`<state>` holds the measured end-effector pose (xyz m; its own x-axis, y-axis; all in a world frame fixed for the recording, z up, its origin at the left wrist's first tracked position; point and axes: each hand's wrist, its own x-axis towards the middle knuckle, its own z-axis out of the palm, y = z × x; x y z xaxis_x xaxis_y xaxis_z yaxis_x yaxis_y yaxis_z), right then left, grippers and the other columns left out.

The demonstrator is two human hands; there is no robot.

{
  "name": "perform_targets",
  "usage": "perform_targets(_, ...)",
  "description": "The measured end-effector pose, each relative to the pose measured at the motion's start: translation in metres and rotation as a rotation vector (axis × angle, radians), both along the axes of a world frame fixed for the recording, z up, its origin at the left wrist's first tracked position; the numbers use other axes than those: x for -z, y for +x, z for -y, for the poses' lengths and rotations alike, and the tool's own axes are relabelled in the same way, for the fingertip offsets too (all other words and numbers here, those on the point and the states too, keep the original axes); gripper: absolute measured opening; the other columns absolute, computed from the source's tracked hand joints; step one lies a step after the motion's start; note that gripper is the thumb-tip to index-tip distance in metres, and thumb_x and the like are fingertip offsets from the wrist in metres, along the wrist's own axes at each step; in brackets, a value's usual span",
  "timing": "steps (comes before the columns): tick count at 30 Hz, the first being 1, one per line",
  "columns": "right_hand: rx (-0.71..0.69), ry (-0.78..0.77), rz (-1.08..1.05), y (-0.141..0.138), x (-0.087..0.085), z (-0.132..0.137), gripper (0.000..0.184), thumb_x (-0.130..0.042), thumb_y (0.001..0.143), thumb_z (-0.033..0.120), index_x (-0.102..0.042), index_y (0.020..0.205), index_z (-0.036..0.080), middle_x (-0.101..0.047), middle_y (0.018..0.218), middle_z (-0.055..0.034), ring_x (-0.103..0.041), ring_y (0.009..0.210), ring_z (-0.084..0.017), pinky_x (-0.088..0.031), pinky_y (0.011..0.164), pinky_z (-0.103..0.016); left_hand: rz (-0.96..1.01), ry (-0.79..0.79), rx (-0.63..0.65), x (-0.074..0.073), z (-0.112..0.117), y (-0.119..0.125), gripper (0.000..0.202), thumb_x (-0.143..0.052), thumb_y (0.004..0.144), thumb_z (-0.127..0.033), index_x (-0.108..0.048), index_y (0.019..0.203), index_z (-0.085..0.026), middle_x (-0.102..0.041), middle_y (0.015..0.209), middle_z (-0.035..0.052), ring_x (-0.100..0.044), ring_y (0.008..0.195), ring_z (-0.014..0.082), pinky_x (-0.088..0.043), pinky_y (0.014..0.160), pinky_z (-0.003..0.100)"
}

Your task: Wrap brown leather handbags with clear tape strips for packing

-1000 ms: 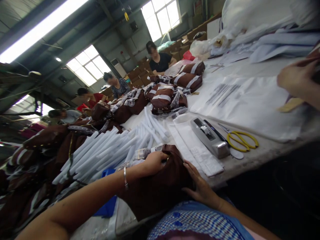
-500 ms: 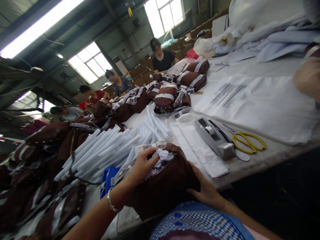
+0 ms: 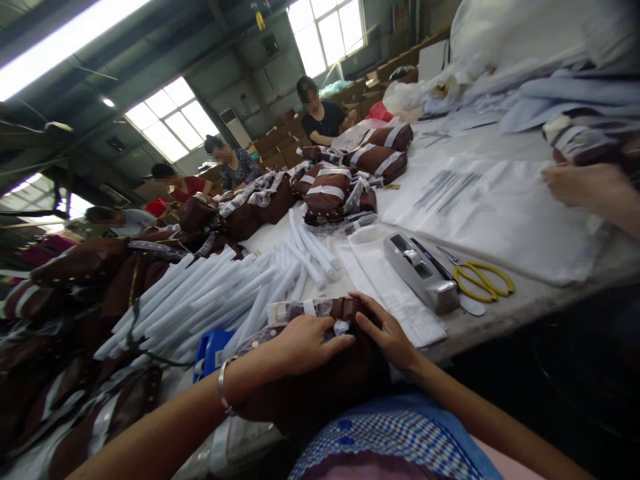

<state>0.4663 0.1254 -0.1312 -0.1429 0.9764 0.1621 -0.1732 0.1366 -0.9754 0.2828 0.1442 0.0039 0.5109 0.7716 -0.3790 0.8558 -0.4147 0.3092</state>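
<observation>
A brown bag (image 3: 320, 383) with a white-patterned strap lies at the near edge of the table, against my lap. My left hand (image 3: 303, 343) rests on its top, fingers curled over white stuffing at the opening. Beside it, my right hand (image 3: 383, 330) pinches the bag's rim, thumb and fingers closed on the fabric. Just beyond the bag lies a heap of white paper rolls (image 3: 215, 297).
A grey tape dispenser (image 3: 420, 273), yellow-handled scissors (image 3: 483, 280) and white plastic sheets (image 3: 500, 200) lie to the right. Brown bags (image 3: 345, 180) are piled along the table and at the left. Another person's hand (image 3: 585, 187) works at the right; several people sit further back.
My left hand pushed the white stuffing down into the bag and now lies flatter on top. My right hand moved from the bag's side up to its rim.
</observation>
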Motion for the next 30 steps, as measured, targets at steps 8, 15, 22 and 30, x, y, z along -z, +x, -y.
perform_targets(8,0.009,0.176,0.081,-0.003,0.002,0.011,0.058,-0.057,0.094,0.051,-0.040,0.143,0.026,-0.053,0.143,-0.0077,-0.050,0.134,-0.027,-0.038,0.115,-0.042,0.613,-0.502,-0.351,0.023,0.006,-0.005,0.033,-0.075,0.070,-0.034,-0.072,0.095,-0.013,-0.072,0.093,0.0043,-0.065,0.090,0.0212,-0.049,0.083,0.029)
perform_targets(15,0.073,0.091,0.237,0.008,0.012,0.004,0.056,-0.057,0.094,0.052,-0.042,0.142,0.025,-0.057,0.141,-0.0092,-0.050,0.134,-0.029,-0.040,0.114,-0.045,0.647,-0.343,-0.238,-0.006,0.003,-0.008,0.033,-0.068,0.083,-0.032,-0.073,0.113,-0.020,-0.074,0.111,0.0065,-0.068,0.104,0.0233,-0.050,0.097,0.035)
perform_targets(22,0.180,0.047,0.248,0.014,0.017,-0.001,0.055,-0.058,0.093,0.054,-0.047,0.139,0.025,-0.056,0.141,-0.0082,-0.049,0.135,-0.029,-0.038,0.116,-0.045,0.299,0.157,-0.130,-0.014,0.022,-0.081,0.049,-0.068,0.086,-0.049,-0.063,0.129,-0.026,-0.067,0.130,0.0074,-0.062,0.122,0.0255,-0.047,0.106,0.039)
perform_targets(30,0.132,0.174,0.443,0.026,-0.001,-0.002,0.051,-0.059,0.093,0.046,-0.048,0.139,0.026,-0.059,0.137,-0.0082,-0.058,0.125,-0.029,-0.049,0.107,-0.043,0.107,0.444,-0.125,0.030,0.061,-0.113,0.063,-0.078,0.078,-0.048,-0.057,0.132,-0.022,-0.065,0.131,0.0108,-0.059,0.123,0.0280,-0.046,0.106,0.044)
